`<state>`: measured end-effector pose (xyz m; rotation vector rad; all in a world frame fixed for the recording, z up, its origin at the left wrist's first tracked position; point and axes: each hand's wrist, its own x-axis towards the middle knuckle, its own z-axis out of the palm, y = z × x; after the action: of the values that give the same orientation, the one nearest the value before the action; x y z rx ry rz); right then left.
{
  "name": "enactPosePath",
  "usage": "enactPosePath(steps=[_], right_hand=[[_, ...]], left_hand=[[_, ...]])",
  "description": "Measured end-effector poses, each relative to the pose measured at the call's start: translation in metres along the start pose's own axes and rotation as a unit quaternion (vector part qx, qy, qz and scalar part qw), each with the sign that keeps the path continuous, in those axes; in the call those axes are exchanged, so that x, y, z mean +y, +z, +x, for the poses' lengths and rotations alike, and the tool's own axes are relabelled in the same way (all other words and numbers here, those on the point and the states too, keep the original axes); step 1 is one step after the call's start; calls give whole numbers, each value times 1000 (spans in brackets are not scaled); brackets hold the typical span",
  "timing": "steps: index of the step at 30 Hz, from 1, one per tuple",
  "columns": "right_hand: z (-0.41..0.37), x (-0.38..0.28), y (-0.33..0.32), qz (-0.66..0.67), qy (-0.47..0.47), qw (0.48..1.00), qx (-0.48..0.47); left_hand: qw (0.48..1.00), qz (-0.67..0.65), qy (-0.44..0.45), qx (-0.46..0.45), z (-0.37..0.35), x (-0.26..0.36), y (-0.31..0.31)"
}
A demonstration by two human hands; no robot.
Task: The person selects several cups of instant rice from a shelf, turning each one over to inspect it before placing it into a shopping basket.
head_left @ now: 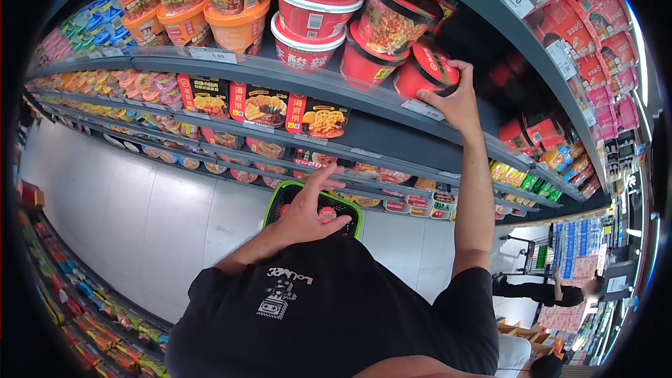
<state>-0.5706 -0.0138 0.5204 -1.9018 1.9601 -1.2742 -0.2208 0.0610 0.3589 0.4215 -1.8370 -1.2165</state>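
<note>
On the upper shelf, my right hand grips a red instant noodle bowl with a dark rim. The thumb presses its near side while the fingers wrap over the lid side; the bowl is tilted and still at the shelf's edge. Just left of it stand two stacked noodle bowls, the upper one showing a food picture. My left hand is open, fingers spread, holding nothing. Below that hand is a black shopping basket with a bright green rim, partly hidden, with red round-topped items inside.
White-lidded red bowls and orange noodle tubs line the upper shelf. Boxed meals fill the shelf below. Another shelf edge juts out at upper right. A person in dark clothes stands near a shopping cart.
</note>
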Motion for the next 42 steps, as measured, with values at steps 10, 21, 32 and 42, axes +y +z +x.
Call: enactPosePath(steps=[10,21,32,42], right_hand=[[-3,-3,-2,-20,2,1000,7],[-3,27,-22,88,18,995,-33],[-5,35,-12,195,0,979,-59],[-6,35,-9,143,5,989,-22]], left_hand=[[999,4,11,-35,5,-8,3],[996,67,52,34,25,-7,-5],[884,374,186,213,214,53,-15],[832,439,174,290,238,30,7]])
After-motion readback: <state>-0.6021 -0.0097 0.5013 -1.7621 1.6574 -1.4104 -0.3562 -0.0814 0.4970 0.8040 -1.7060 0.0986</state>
